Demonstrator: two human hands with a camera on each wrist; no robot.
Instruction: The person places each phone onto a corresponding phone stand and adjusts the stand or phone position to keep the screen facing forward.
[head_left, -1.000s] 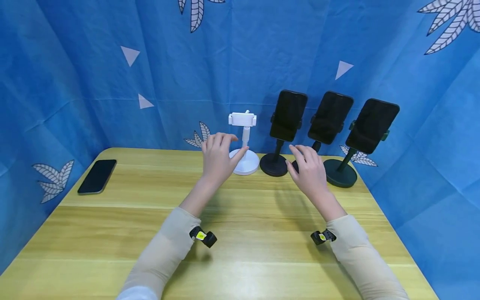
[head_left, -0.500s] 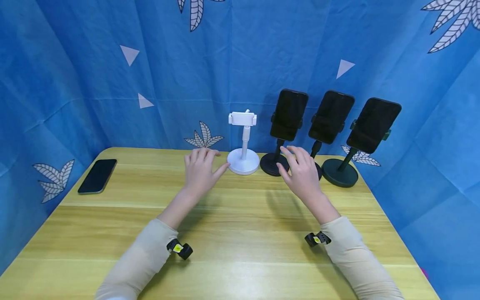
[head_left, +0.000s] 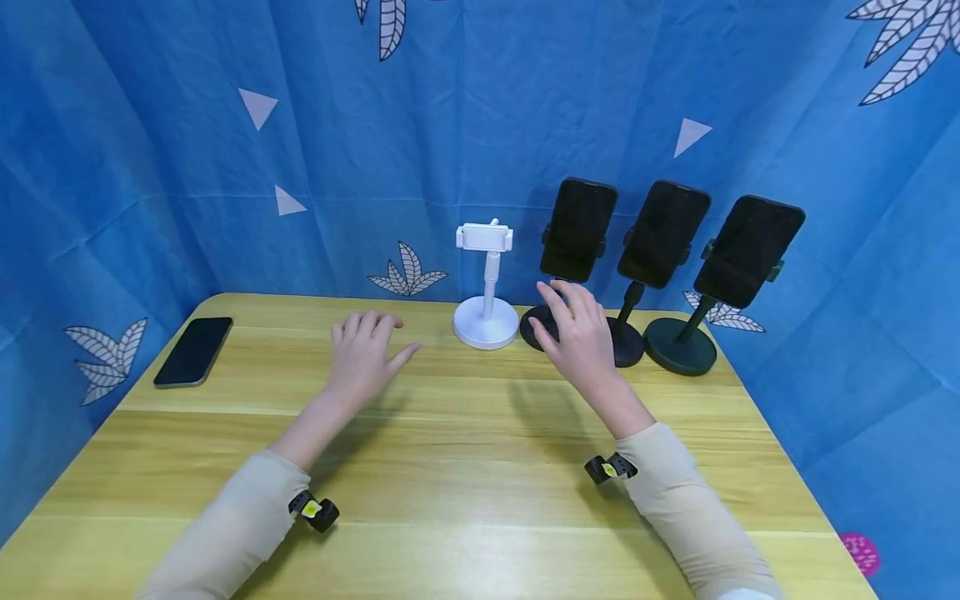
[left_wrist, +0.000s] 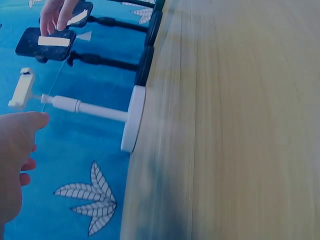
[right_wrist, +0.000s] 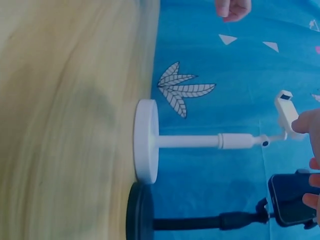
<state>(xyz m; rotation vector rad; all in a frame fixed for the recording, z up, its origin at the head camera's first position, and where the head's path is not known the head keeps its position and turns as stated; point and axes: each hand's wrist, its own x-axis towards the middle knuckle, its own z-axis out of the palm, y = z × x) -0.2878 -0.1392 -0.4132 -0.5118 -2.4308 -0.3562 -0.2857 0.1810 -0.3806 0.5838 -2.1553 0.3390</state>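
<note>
My left hand (head_left: 363, 354) hovers over the table left of the white phone stand (head_left: 486, 322), fingers relaxed and holding nothing. That stand has a round base, a thin post and a bare clamp (head_left: 484, 237) on top. My right hand (head_left: 583, 337) hangs in front of the nearest black phone stand (left_wrist: 102, 60), hiding much of its base and post in the head view; its fingers are loosely bent around nothing. A dark phone (head_left: 578, 230) sits upright in this stand's clamp. At the table's far left lies another phone (head_left: 194, 352), screen up.
Right of the first black stand, a second black stand (head_left: 627, 340) and a dark green stand (head_left: 680, 345) each hold an upright phone. All the stands line the back edge of the wooden table (head_left: 480, 500). A blue curtain (head_left: 360, 125) hangs behind.
My left hand has moved left and slightly toward me, away from the white stand. My right hand has shifted left, from the second black stand to the first. The stands and phones stay put.
</note>
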